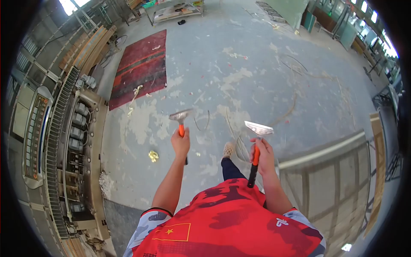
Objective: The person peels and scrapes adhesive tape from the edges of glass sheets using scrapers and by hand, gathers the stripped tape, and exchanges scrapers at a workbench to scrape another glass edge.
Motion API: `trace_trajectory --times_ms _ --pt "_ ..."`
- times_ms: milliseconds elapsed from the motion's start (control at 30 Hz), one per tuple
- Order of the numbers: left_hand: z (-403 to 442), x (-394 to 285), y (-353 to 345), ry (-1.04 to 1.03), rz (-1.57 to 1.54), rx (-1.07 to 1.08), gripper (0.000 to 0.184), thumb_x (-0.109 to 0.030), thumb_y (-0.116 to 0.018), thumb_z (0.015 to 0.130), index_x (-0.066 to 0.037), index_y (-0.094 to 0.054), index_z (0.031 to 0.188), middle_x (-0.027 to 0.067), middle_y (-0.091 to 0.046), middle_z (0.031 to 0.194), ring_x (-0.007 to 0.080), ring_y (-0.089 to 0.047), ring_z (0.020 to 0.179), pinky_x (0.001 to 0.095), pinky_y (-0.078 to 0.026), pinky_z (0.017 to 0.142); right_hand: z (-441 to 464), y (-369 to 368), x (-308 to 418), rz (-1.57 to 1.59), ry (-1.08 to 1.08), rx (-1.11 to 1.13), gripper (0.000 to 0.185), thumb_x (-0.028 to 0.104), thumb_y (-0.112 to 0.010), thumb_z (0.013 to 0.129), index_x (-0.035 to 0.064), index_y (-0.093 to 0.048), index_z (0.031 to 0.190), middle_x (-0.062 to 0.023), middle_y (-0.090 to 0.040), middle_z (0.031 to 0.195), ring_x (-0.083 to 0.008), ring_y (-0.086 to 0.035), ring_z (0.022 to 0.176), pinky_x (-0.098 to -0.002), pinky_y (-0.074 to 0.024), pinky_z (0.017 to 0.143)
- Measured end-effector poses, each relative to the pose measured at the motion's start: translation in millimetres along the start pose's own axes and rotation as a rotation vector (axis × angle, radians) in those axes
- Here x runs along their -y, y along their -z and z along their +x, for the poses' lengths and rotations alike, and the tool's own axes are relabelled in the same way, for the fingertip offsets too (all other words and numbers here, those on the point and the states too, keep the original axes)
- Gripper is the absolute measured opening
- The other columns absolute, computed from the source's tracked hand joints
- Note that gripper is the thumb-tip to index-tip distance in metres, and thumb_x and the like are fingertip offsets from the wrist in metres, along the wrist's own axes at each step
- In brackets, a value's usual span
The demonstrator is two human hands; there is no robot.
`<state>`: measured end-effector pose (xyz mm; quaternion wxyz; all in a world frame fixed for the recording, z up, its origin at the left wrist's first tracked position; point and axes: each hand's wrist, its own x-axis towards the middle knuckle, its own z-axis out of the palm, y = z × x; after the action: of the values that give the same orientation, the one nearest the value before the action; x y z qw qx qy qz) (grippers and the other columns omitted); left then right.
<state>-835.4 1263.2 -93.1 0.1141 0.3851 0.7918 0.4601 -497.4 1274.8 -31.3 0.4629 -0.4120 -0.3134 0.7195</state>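
Note:
My left hand is closed round the orange handle of a scraper, whose wide metal head points away from me. In my right hand is a second scraper, with an orange and black handle and a broad, shiny blade. Both tools are held up in front of my body, above the floor, and their blades touch nothing. The black end of the right handle reaches back close to my red shirt.
A long machine with a control panel runs along the left. A dark red mat lies on the grey floor, with yellow scraps and cords about. A framed panel stands at right, a low table far ahead.

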Motion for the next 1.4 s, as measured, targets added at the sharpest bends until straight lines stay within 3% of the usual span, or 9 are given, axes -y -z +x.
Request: trace_trajectory --times_ms 100,333,433,500,700,900,1033,1100,1400 --pt "83 133 -24 0.093 0.316 0.004 0.043 -0.038 -0.066 0.09 0.004 -0.064 0.079 0.0265 -0.064 0.072 0.0452 -0.063 0.07 0.0501 -0.046 0.063 118 -3 8 -0.018 0.02 -0.059 0.025 0.029 -0.054 0.103 0.0041 -0.06 0.102 -0.0025 -0.055 0.066 -0.0134 -0.052 0.046 -0.0286 -0.0436 0.042" --pt "70 300 16 1.005 0.301 -0.114 0.042 -0.04 -0.069 0.085 0.002 -0.069 0.083 0.0165 -0.069 0.072 0.0312 -0.071 0.072 0.0486 -0.052 0.064 398 -80 77 -0.174 -0.077 -0.02 0.026 0.029 -0.055 0.101 0.004 -0.06 0.1 -0.002 -0.054 0.065 -0.0133 -0.052 0.046 -0.0286 -0.0431 0.042" --pt "29 342 8 0.452 1.095 0.373 0.035 -0.034 -0.064 0.087 0.0 -0.065 0.078 0.0164 -0.067 0.067 0.0378 -0.07 0.066 0.0508 -0.054 0.061 516 -132 99 -0.298 -0.08 0.071 0.025 0.028 -0.057 0.1 0.0037 -0.061 0.098 -0.0011 -0.054 0.065 -0.0118 -0.051 0.048 -0.0268 -0.042 0.044" --pt "71 301 -17 1.12 0.66 0.218 0.034 -0.033 -0.063 0.086 0.0 -0.066 0.08 0.0181 -0.067 0.07 0.0385 -0.07 0.07 0.0508 -0.054 0.064 603 -160 95 -0.422 -0.053 0.123 0.026 0.03 -0.061 0.098 0.0047 -0.063 0.091 -0.002 -0.058 0.067 -0.0111 -0.053 0.05 -0.028 -0.0428 0.047" --pt "324 317 -114 1.111 0.619 0.31 0.031 -0.03 -0.062 0.084 0.0 -0.068 0.087 0.0233 -0.069 0.08 0.0405 -0.07 0.082 0.0509 -0.055 0.072 836 -167 -15 -1.231 0.184 -0.084 0.038 0.039 -0.067 0.089 0.0014 -0.066 0.091 -0.0185 -0.067 0.077 -0.0396 -0.065 0.076 -0.0471 -0.0499 0.068" --pt "760 314 -176 0.623 0.477 0.088 0.031 -0.025 -0.062 0.08 -0.001 -0.07 0.097 0.0247 -0.071 0.088 0.0443 -0.069 0.089 0.0514 -0.055 0.079 883 -53 -115 -1.369 -0.579 -0.479 0.034 0.031 -0.059 0.082 0.0012 -0.076 0.085 -0.0251 -0.072 0.087 -0.0402 -0.071 0.09 -0.0516 -0.054 0.079" --pt "1090 307 -212 0.43 0.234 -0.021 0.046 -0.025 -0.073 0.082 -0.003 -0.061 0.121 0.0243 -0.069 0.102 0.0412 -0.066 0.1 0.0475 -0.053 0.085 909 -6 -150 -1.94 -0.743 0.366 0.025 0.029 -0.061 0.08 0.0087 -0.075 0.083 -0.0182 -0.073 0.083 -0.0307 -0.075 0.086 -0.0502 -0.0586 0.07" --pt "1213 255 -236 0.3 0.127 -0.081 0.044 -0.021 -0.072 0.085 -0.004 -0.06 0.123 0.0169 -0.069 0.09 0.0304 -0.068 0.076 0.0437 -0.054 0.069 973 -36 -136 -1.85 -0.792 0.329 0.024 0.029 -0.062 0.08 0.0093 -0.075 0.085 -0.0182 -0.073 0.084 -0.032 -0.074 0.086 -0.0511 -0.0583 0.07" --pt "1373 252 -443 0.493 0.274 0.198 0.031 -0.015 -0.062 0.084 -0.005 -0.068 0.113 0.0116 -0.069 0.079 0.0218 -0.065 0.056 0.0377 -0.054 0.051 1418 -115 -92 -1.919 -0.26 0.214 0.031 0.035 -0.064 0.083 0.0065 -0.073 0.088 -0.0212 -0.072 0.087 -0.0396 -0.072 0.087 -0.0565 -0.0546 0.071"
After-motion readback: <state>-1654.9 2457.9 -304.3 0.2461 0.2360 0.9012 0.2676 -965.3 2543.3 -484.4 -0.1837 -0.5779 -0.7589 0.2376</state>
